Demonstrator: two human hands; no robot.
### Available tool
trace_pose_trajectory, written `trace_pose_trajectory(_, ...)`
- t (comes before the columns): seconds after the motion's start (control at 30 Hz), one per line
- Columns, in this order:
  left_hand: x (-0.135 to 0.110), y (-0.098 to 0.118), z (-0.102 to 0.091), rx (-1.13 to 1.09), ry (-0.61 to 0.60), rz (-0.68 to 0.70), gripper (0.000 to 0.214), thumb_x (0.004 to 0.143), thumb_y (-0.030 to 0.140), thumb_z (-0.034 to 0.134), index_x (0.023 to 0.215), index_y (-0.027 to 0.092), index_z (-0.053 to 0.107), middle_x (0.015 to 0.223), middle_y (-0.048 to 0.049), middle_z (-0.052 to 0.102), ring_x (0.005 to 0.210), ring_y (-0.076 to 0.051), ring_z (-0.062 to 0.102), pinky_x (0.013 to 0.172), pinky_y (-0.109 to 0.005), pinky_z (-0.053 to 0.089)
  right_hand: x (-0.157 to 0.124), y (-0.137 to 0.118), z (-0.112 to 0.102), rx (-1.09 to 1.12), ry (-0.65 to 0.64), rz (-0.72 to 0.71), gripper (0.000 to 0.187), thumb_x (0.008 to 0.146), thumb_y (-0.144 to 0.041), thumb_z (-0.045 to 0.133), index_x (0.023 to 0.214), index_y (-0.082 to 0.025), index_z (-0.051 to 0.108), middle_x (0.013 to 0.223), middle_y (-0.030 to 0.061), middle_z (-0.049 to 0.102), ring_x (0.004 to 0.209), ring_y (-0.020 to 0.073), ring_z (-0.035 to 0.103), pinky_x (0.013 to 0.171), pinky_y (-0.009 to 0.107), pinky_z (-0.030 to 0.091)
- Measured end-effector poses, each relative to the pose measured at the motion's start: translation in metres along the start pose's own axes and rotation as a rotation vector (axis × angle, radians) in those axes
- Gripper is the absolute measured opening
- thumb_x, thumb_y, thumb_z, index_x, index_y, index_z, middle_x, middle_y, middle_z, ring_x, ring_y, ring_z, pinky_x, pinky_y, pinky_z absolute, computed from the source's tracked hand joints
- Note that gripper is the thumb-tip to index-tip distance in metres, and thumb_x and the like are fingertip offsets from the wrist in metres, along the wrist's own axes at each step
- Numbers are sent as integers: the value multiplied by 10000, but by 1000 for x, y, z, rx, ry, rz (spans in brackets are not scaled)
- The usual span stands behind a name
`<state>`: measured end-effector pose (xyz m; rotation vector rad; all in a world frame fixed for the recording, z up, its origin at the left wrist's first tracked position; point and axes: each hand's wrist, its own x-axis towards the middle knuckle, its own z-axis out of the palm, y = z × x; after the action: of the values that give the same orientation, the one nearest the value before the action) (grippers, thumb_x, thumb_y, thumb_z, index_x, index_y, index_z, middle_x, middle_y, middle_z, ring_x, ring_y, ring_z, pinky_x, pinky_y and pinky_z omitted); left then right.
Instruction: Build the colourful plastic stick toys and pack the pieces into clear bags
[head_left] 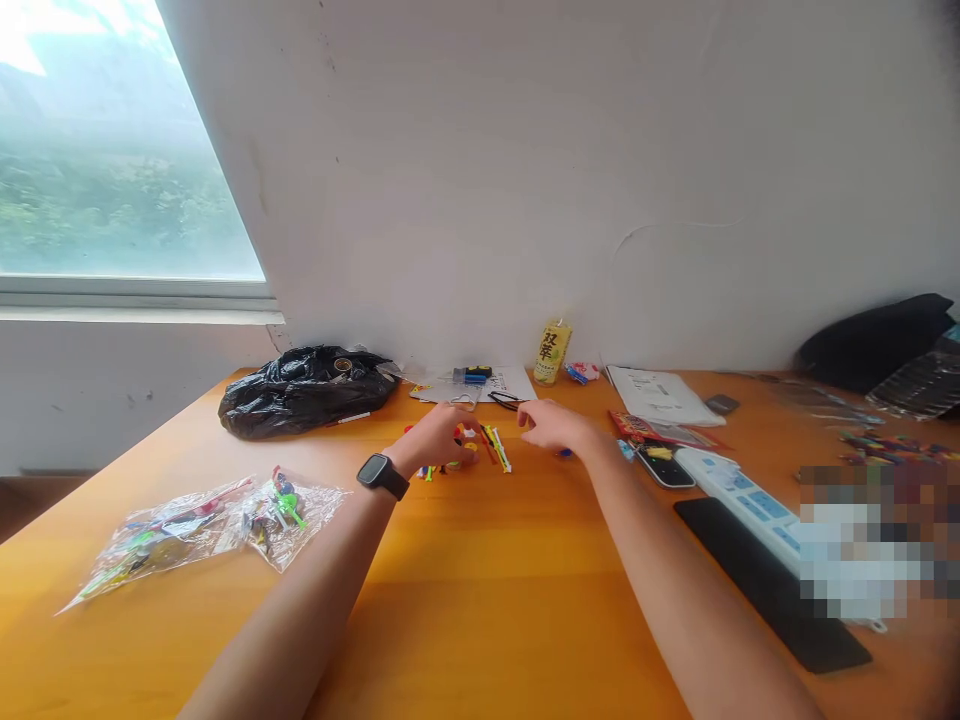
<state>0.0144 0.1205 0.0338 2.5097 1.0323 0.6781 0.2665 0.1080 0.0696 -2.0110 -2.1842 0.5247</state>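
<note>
My left hand (442, 437), with a black watch (382, 476) on its wrist, is over a small group of colourful plastic pieces (430, 472). Its thumb and index finger are apart, with red and yellow bits showing between them; the other fingers are partly hidden. Just right of it lie thin yellow, white and reddish sticks (496, 450) on the table. My right hand (553, 425) hovers beyond those sticks, its fingers loosely bent and apart, with nothing visible in them. A small dark blue piece (563, 453) rests below that hand.
Clear bags of plastic parts (176, 525) lie left on the wooden table (480, 620). Behind are a black plastic bag (300, 390), a screwdriver-like tool (472, 375) on paper and a yellow bottle (553, 352). Rightward are a phone (666, 467), a power strip (739, 495) and a black mat (772, 580).
</note>
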Motion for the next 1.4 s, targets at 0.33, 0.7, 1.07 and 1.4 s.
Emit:
trace_pose_trajectory(0.33, 0, 7, -5, 36, 107, -1, 308, 855, 374, 757, 1119, 218, 787, 1096, -94, 766, 1036, -289, 655, 962, -381, 499, -3, 58, -24, 76, -144, 72, 323, 446, -228, 939, 586, -205, 649, 492, -49, 597, 463, 148, 578, 570, 279, 454)
trace_pose_trajectory(0.7, 7, 47, -25, -578, 133, -31, 437, 934, 503, 693, 1238, 190, 662, 1050, -93, 784, 842, -206, 756, 596, -244, 581, -12, -16, -26, 802, -27, -477, 457, 763, -396, 823, 1130, -188, 647, 733, -26, 659, 688, 140, 614, 644, 250, 470)
trace_pose_trajectory(1.07, 6, 49, -30, -616, 268, 16, 340, 884, 395, 769, 1114, 147, 732, 1024, -102, 785, 917, -225, 757, 809, -313, 618, -13, -37, -13, 1011, -10, -487, 282, 814, -285, 753, 1068, -180, 690, 857, 38, 737, 768, 179, 729, 758, 330, 621)
trace_pose_trajectory(1.4, 4, 48, -35, -628, 227, -32, 222, 829, 315, 797, 934, 129, 736, 873, -82, 782, 782, -198, 752, 693, -271, 602, -12, -44, -6, 1026, -42, -492, 162, 778, -236, 684, 921, -192, 620, 688, -13, 699, 618, 142, 677, 628, 258, 544)
